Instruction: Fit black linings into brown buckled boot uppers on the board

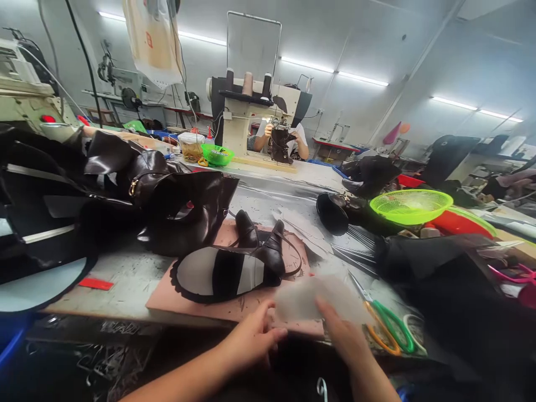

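Observation:
Both my hands hold a thin translucent white sheet (pixel 312 298) at the near edge of a pink cutting board (pixel 167 296). My left hand (pixel 253 338) pinches its left edge with the fingers curled closed. My right hand (pixel 341 329) grips its lower right part, fingers pressed on it. Just beyond the sheet lies a dark brown shoe upper (pixel 234 262) with white insole lining, straps trailing to the right.
Scissors (pixel 383 318) with green and orange handles lie right of the sheet. A pile of dark boots (pixel 125 190) fills the left. A green basket (pixel 410 205) and black material (pixel 452 279) sit on the right. A person works at a sewing machine (pixel 259 114) across the table.

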The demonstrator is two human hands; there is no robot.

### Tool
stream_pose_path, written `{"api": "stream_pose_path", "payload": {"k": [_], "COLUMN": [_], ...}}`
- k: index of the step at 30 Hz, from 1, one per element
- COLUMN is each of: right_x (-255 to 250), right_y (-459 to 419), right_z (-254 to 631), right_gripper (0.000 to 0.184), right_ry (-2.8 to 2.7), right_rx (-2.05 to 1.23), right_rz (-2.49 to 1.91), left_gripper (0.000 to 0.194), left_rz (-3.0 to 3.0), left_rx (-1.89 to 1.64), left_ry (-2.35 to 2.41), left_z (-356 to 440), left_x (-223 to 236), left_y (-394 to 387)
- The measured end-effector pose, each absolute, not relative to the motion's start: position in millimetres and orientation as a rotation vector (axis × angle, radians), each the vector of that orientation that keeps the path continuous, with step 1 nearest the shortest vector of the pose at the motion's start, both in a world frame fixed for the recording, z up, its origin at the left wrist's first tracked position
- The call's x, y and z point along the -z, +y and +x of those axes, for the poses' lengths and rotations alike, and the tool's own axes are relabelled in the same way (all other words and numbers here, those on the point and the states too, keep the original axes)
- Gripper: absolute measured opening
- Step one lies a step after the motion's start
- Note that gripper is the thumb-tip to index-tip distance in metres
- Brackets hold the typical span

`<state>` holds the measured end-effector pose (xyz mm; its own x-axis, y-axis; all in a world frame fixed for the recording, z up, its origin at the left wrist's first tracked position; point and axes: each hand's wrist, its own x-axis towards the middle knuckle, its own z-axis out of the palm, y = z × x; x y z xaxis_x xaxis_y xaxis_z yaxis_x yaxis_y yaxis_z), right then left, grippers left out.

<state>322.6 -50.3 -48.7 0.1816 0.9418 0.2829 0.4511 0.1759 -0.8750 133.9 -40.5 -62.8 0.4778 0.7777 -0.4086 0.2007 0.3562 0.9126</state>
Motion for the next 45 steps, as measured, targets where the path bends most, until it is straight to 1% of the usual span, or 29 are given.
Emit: {"api": "stream_pose_path", "payload": {"k": [2,3,4,6,8,10,11,13,15,16,18,19,21,23,25,27,29,32,34,36,38,39,41,42,44,45], "right_x": [43,42,43,49,59,70,74,79,78,76,71,68,66,67,68,69,67,65,65,68,69,68,67,65,63,61], "right_y": [-55,-56,-58,-62,-66,-69,-70,-73,-74,-74,-72,-70,-65,-61,-58,-55,-52,-53,-59,-64,-65,-63,-57,-54,-51,-52], "right_z": [326,326,324,320,320,325,328,332,331,328,321,317,309,302,297,298,306,321,322,314,303,299,295,295,299,301], "right_gripper": [0.038,0.039,0.041,0.045,0.047,0.046,0.045,0.045,0.051,0.051,0.041,0.034,0.024,0.025,0.032,0.034,0.039,0.042,0.049,0.058,0.053,0.048,0.04,0.039,0.036,0.031], "right_ry": [-1.649,-1.794,-1.946,-2.17,-2.141,-1.854,-1.666,-1.296,-1.016,-0.938,-0.941,-1.031,-1.312,-1.59,-1.703,-1.598,-1.351,-1.088,-0.983,-0.884,-0.831,-0.823,-0.779,-0.751,-0.771,-0.852], "right_rx": [-0.133,0.036,0.141,0.172,0.077,-0.115,-0.291,-0.78,-1.226,-1.352,-1.377,-1.312,-1.07,-0.83,-0.74,-0.822,-0.989,-1.378,-1.629,-1.717,-1.69,-1.69,-1.648,-1.551,-1.186,-0.95], "right_rz": [-1.375,-1.31,-1.221,-1.098,-1.163,-1.36,-1.433,-1.404,-1.217,-1.148,-1.197,-1.282,-1.427,-1.425,-1.357,-1.326,-1.303,-1.29,-1.238,-1.164,-1.146,-1.161,-1.202,-1.236,-1.347,-1.389], "left_gripper": [0.076,0.083,0.085,0.076,0.063,0.056,0.054,0.053,0.054,0.054,0.054,0.054,0.052,0.046,0.04,0.037,0.033,0.019,0.008,0.007,0.004,0.007,0.032,0.045,0.065,0.07], "left_rz": [1.054,0.976,0.909,0.829,0.804,0.762,0.745,0.769,0.887,0.957,1.043,1.049,1.024,1.048,1.1,1.1,1.082,1.11,1.194,1.352,1.454,1.436,1.23,1.088,0.86,0.8], "left_rx": [-0.548,-0.594,-0.632,-0.678,-0.754,-0.836,-0.862,-0.808,-0.615,-0.518,-0.438,-0.461,-0.555,-0.632,-0.66,-0.664,-0.725,-0.902,-0.952,-0.893,-0.806,-0.799,-0.866,-0.881,-0.78,-0.695], "left_ry": [0.898,0.772,0.64,0.476,0.496,0.567,0.582,0.583,0.585,0.594,0.65,0.697,0.797,0.884,0.935,0.925,0.856,0.725,0.671,0.646,0.673,0.691,0.716,0.692,0.597,0.578], "left_z": [136,137,139,142,143,141,138,133,128,127,126,127,129,131,132,131,128,125,124,126,129,131,133,134,135,136], "left_x": [67,68,68,65,61,56,53,50,49,49,51,53,59,63,67,67,65,57,52,50,54,57,64,67,71,72], "left_y": [-46,-48,-50,-52,-53,-51,-50,-45,-42,-40,-38,-37,-36,-35,-34,-34,-34,-32,-30,-29,-30,-32,-36,-39,-44,-45]}}
